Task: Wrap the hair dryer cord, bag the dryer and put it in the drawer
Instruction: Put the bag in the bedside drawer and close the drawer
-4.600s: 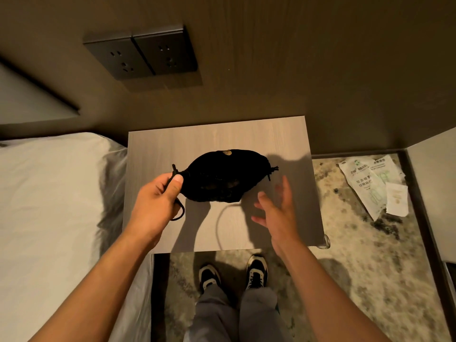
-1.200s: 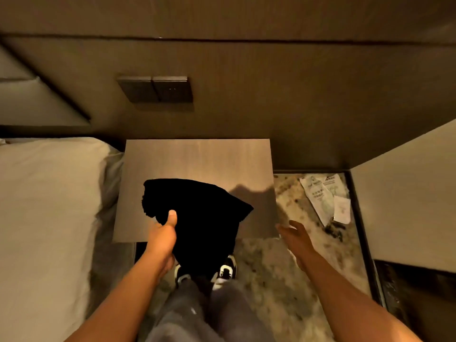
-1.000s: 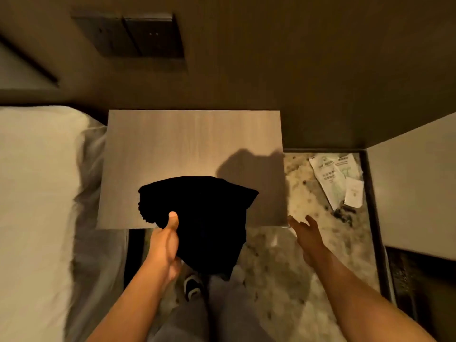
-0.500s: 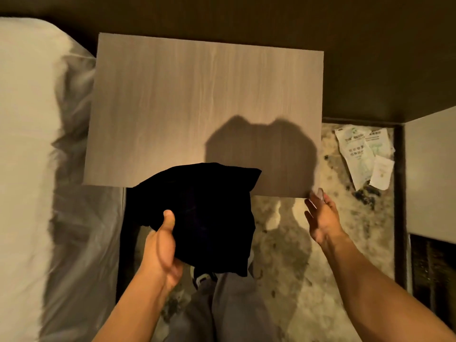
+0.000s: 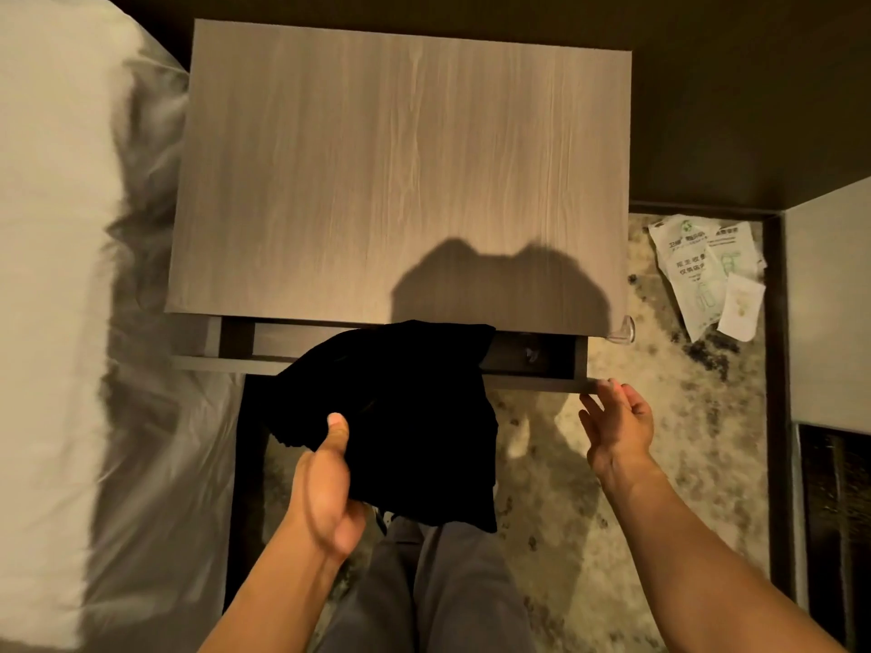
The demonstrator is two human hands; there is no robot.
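Observation:
My left hand (image 5: 327,483) grips a black cloth bag (image 5: 405,417), thumb pressed on its near left side; the dryer inside is hidden. The bag hangs in front of the wooden nightstand (image 5: 405,172) and covers the middle of its drawer (image 5: 532,365). The drawer stands a short way out from under the tabletop, its dark inside showing at the right. My right hand (image 5: 617,426) has its fingers spread, fingertips at the right end of the drawer's front edge.
A white bed (image 5: 56,275) runs along the left side. Paper packets (image 5: 707,275) lie on the patterned carpet right of the nightstand, beside a pale panel (image 5: 829,299). My legs (image 5: 438,591) stand below the bag.
The drawer has come out a short way, with my right hand at its right front edge. The bag in my left hand stays in front of the nightstand. The view has tilted further down.

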